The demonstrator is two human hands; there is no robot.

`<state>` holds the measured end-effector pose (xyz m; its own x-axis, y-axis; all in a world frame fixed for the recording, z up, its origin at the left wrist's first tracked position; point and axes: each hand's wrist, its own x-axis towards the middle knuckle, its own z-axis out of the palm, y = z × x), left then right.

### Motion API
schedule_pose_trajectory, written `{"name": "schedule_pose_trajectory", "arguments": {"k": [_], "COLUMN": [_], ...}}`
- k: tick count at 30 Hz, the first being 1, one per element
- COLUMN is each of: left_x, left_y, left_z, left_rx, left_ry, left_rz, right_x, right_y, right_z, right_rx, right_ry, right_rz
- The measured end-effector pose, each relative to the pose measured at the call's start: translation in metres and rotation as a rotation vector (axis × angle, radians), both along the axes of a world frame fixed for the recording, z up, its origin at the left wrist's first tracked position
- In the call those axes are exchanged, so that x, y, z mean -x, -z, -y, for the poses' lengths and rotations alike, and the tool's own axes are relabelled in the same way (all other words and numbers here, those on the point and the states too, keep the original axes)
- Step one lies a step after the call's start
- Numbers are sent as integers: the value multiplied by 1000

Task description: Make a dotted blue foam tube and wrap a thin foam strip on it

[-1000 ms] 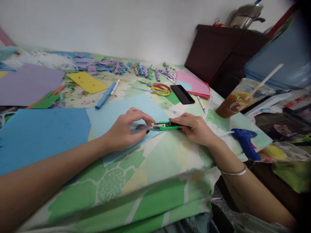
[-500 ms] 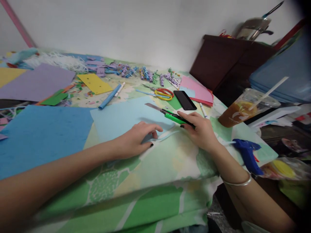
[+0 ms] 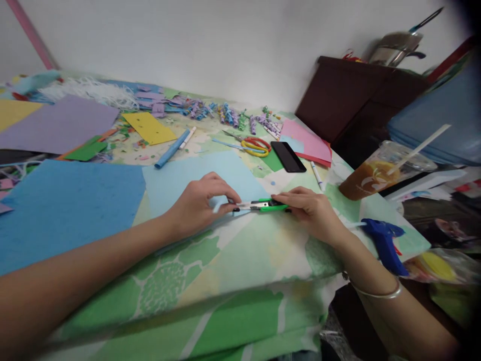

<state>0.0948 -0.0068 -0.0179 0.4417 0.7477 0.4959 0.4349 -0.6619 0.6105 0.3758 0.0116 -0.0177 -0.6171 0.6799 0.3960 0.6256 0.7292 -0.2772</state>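
Note:
My right hand (image 3: 313,208) grips a green and black utility knife (image 3: 272,204) with its blade out, pointing left. The blade's tip meets the fingertips of my left hand (image 3: 205,203), whose thumb and fingers pinch a thin light blue paper strip (image 3: 217,205). Whether those fingers also touch the blade, I cannot tell. Under and behind both hands lies a light blue paper sheet (image 3: 225,168) on the table. A larger, darker blue sheet (image 3: 75,210) lies by my left forearm.
Scissors (image 3: 255,146) and a black phone (image 3: 288,156) lie beyond my hands, with a white marker (image 3: 316,175) nearby. On the right are a cup of iced tea (image 3: 372,175) and a blue glue gun (image 3: 384,243). Rolled paper pieces (image 3: 231,115) line the wall.
My right hand has lowered the knife and turned its blade level toward my left hand. My left hand has lifted the light blue strip off the table, and the hands have come together.

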Motion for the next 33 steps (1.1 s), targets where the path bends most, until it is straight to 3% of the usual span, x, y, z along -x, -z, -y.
{"name": "schedule_pose_trajectory", "arguments": {"k": [4,9,19,33], "left_x": [2,3,7,7], "left_y": [4,6,10,10], "left_z": [-5,-9,-12,-16], "left_rx": [155,342,354,457], "left_ry": [-33,-49,27,-51], "left_rz": [2,0,25,70], "right_x": [-2,-7,-13,-14], "right_y": [-5,-6,0,1], "right_z": [4,8,15,23], "right_rx": [-4,-37,-32,-38], "right_ry": [-88,-77,-82,-79], "right_rz": [27,58,48,60]}}
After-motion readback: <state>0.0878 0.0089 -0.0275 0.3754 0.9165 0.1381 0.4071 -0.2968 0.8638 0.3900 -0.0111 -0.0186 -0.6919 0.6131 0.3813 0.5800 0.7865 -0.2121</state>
